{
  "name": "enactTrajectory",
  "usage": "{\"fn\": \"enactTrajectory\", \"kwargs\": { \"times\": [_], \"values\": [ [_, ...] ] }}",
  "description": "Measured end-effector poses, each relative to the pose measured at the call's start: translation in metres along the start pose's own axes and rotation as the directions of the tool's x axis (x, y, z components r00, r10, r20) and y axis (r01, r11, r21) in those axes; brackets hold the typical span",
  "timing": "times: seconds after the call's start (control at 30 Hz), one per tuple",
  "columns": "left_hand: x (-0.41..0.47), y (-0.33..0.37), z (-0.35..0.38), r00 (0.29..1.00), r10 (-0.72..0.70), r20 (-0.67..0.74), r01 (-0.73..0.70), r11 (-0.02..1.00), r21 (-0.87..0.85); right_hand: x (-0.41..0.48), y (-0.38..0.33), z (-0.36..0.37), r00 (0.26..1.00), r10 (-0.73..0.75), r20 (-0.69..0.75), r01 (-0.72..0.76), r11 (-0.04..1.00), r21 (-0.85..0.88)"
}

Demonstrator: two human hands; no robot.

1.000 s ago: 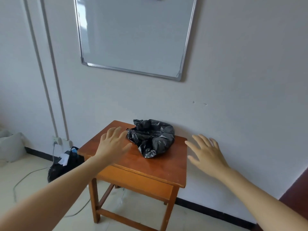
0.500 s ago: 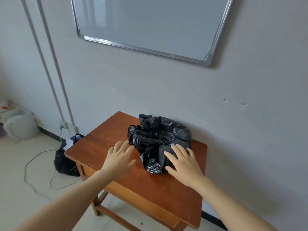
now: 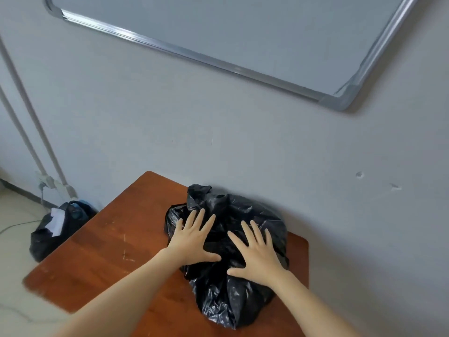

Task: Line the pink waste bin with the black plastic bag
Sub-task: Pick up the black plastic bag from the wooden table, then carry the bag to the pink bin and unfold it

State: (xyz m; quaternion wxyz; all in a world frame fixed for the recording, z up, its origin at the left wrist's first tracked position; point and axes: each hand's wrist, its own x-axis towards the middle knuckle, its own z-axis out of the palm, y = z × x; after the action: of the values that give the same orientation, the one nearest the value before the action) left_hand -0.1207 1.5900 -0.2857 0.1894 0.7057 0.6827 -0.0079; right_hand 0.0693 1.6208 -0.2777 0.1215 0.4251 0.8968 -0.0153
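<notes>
reaching: both my hands are on the crumpled black bag [image 3: 233, 259], which sits on the wooden table [image 3: 116, 249] close to the wall.
left hand: my left hand [image 3: 194, 242] lies flat on the left side of the heap, fingers spread and straight, gripping nothing.
right hand: my right hand [image 3: 257, 261] lies flat on the right side, fingers fanned out too, palm down on the plastic, not closed on it.
bag: it is bunched and wrinkled, with a twisted peak toward the wall and a lobe hanging toward the near table edge; i cannot tell where its mouth is.
bin: the pink bin is not in this view, so i cannot say where it stands.
step in hand, as i judge it: getting hold of the bag so it can be opened up.
doing it well: i would curl my fingers into loose folds on each side, not press down, then lift and shake so the film falls open and the mouth shows.
care: thin plastic tears and clings, so a gentle pull apart suits better than a tug; finding the open edge first saves fumbling.
nearby: another dark bag [image 3: 56, 229] sits on the floor left of the table, and a whiteboard [image 3: 218, 27] hangs above.
</notes>
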Motion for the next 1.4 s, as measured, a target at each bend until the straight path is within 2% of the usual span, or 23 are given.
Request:
{"fn": "enactTrajectory", "kwargs": {
  "times": [0.07,0.13,0.3,0.47,0.6,0.73,0.87,1.03,1.1,1.27,1.33,1.4],
  "values": [
    [0.002,-0.004,0.014,0.996,-0.012,0.092,0.01,1.0,0.018,-0.001,0.011,0.012,0.999,-0.052,0.008,0.052,0.994,-0.099],
    [0.001,-0.005,0.026,0.991,-0.048,0.127,0.044,0.998,0.035,-0.001,0.023,0.021,0.998,-0.056,0.013,0.057,0.987,-0.153],
    [-0.007,0.001,0.046,0.986,-0.145,0.08,0.137,0.986,0.099,0.005,0.045,0.033,0.98,-0.142,-0.139,0.11,0.971,-0.214],
    [-0.031,0.018,0.049,0.965,-0.261,-0.032,0.263,0.958,0.11,0.006,0.058,0.032,0.886,-0.35,-0.303,0.275,0.925,-0.262],
    [-0.07,0.038,0.047,0.897,-0.411,-0.16,0.414,0.91,-0.02,0.009,0.061,0.026,0.759,-0.429,-0.489,0.425,0.896,-0.126],
    [-0.128,0.056,0.038,0.766,-0.555,-0.322,0.545,0.828,-0.13,0.004,0.039,0.007,0.627,-0.509,-0.59,0.603,0.796,-0.046],
    [-0.202,0.064,0.033,0.613,-0.686,-0.392,0.66,0.717,-0.223,-0.006,-0.01,-0.018,0.507,-0.58,-0.637,0.755,0.656,0.004],
    [-0.293,0.071,0.027,0.398,-0.785,-0.475,0.723,0.587,-0.363,-0.03,-0.092,-0.044,0.341,-0.626,-0.701,0.886,0.464,0.016],
    [-0.333,0.072,0.029,0.299,-0.808,-0.508,0.724,0.539,-0.431,-0.047,-0.126,-0.055,0.286,-0.665,-0.69,0.922,0.387,0.009],
    [-0.426,0.067,0.044,0.124,-0.847,-0.517,0.761,0.415,-0.498,-0.088,-0.216,-0.067,0.187,-0.782,-0.594,0.973,0.229,0.005],
    [-0.462,0.059,0.052,0.041,-0.846,-0.531,0.762,0.37,-0.531,-0.109,-0.255,-0.069,0.143,-0.793,-0.593,0.982,0.188,-0.014],
    [-0.496,0.05,0.061,-0.01,-0.853,-0.522,0.763,0.331,-0.556,-0.131,-0.294,-0.071,0.133,-0.813,-0.567,0.987,0.16,0.003]
  ]
}}
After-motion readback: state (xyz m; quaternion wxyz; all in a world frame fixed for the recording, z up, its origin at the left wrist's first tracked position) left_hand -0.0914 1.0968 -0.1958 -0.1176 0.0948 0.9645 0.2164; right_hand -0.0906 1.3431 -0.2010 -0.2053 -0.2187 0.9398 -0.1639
